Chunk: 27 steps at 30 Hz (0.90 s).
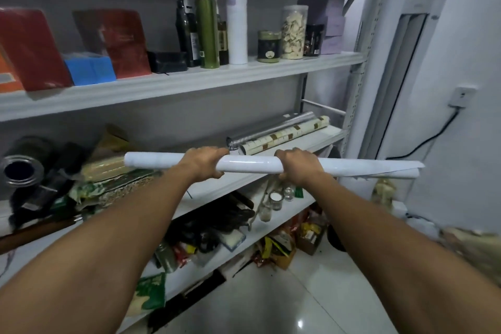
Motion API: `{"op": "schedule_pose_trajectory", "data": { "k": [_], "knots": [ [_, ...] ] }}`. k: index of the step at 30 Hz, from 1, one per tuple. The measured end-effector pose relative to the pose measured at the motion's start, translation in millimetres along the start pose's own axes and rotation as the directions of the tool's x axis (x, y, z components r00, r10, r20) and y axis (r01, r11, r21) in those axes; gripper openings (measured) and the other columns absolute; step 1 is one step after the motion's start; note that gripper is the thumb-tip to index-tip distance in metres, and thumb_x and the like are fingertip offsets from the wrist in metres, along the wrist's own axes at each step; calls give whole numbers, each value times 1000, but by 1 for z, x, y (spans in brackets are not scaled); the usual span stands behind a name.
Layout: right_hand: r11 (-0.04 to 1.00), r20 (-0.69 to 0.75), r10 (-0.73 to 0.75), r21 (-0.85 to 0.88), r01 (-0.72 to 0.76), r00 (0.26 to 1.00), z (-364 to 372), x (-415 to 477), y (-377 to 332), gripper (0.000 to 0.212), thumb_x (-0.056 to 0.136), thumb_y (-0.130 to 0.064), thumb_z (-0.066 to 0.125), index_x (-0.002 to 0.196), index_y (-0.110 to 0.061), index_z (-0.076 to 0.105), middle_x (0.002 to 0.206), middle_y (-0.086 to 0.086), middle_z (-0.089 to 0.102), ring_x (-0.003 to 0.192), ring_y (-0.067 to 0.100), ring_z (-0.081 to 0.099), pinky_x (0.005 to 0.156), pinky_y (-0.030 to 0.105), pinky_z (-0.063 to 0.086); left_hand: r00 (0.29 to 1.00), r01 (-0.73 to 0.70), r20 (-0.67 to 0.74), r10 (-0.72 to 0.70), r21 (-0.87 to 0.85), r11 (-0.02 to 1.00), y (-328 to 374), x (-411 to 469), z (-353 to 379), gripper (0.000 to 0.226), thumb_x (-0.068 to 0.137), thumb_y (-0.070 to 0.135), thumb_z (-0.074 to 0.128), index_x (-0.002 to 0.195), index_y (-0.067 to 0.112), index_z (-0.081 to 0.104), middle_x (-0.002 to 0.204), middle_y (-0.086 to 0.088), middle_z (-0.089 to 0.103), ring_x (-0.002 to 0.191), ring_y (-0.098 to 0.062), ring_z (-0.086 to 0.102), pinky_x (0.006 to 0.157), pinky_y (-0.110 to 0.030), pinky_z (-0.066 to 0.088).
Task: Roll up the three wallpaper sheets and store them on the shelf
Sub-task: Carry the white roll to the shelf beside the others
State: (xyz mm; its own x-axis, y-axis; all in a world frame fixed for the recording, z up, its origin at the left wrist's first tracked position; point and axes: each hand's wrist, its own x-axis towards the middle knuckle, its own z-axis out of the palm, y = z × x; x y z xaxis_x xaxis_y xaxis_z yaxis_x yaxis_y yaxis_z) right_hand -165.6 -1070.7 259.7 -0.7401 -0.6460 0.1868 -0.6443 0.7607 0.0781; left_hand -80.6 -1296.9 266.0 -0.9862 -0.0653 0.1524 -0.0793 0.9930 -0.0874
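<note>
The fingers [214,151] of the left hand [202,161] were curled over the top of the white roll [249,164], with the tips tucked under its front side, and the right hand [298,168] gripped the same way a little further along, so both hands closed fully around the paper rather than pinching it. The roll lay level between them, held in the air just in front of the middle shelf [329,134] and not touching it. Its left end looked tight and even, but the right end [406,168] had loosened, with a corner of the outer sheet standing out from the tube. Two other rolls, a silver roll [273,127] and a tile-patterned roll [284,134], rested side by side at the back of that shelf, so this appeared to be the last of the three sheets to store. To do it well, the right hand would likely need to slide toward the loose end and twist it snug. The roll could then be turned to lie parallel with the other two and lowered onto the bare strip in front of them. Both grips should open only once the loose edge was pressed underneath, or the sheet might spring open.
</note>
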Motion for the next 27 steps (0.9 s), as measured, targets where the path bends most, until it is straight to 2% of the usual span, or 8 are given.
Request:
{"op": "schedule_pose_trajectory", "data": {
  "k": [5, 12, 17, 21, 27],
  "knots": [
    [995, 54, 77, -60, -74, 996, 35, 20, 23, 38, 85, -30, 63, 118, -16, 50, 111, 6, 62, 101, 26, 57, 76, 33, 37, 995, -71, 66, 74, -41, 997, -2, 45, 44, 30, 84, 33, 60, 111, 26, 50, 111, 3, 59, 102, -20, 54, 72, -31, 37],
    [990, 103, 118, -85, -109, 988, 74, 52, 46, 45, 84, -30, 64, 123, -15, 47, 115, 9, 61, 107, 28, 54, 84, 36, 41, 984, -101, 142, 103, -24, 995, 6, 101, 77, 35, 83, 36, 63, 113, 24, 50, 114, 0, 59, 105, -22, 54, 74, -33, 38],
    [993, 83, 90, -84, -83, 992, 101, 85, 85, 44, 85, -28, 64, 122, -16, 45, 112, 8, 62, 104, 26, 54, 82, 36, 41, 983, -63, 174, 63, -8, 998, 17, 148, 99, 36, 83, 38, 63, 114, 24, 50, 116, 1, 59, 106, -22, 54, 73, -32, 38],
    [996, 66, 49, -80, -43, 997, 127, 121, 137, 46, 84, -31, 64, 123, -15, 46, 114, 9, 61, 106, 27, 53, 86, 37, 41, 988, -14, 153, 14, 2, 1000, 40, 196, 118, 37, 83, 38, 63, 115, 24, 50, 118, 1, 59, 109, -21, 55, 79, -33, 41],
    [999, 122, -37, -33, 42, 992, 150, 167, 215, 46, 83, -35, 64, 122, -17, 48, 113, 6, 60, 106, 25, 51, 88, 36, 38, 975, 121, 195, -110, -48, 991, 84, 250, 144, 40, 83, 34, 64, 118, 22, 48, 118, -2, 58, 107, -23, 54, 76, -33, 38]
  ]
}}
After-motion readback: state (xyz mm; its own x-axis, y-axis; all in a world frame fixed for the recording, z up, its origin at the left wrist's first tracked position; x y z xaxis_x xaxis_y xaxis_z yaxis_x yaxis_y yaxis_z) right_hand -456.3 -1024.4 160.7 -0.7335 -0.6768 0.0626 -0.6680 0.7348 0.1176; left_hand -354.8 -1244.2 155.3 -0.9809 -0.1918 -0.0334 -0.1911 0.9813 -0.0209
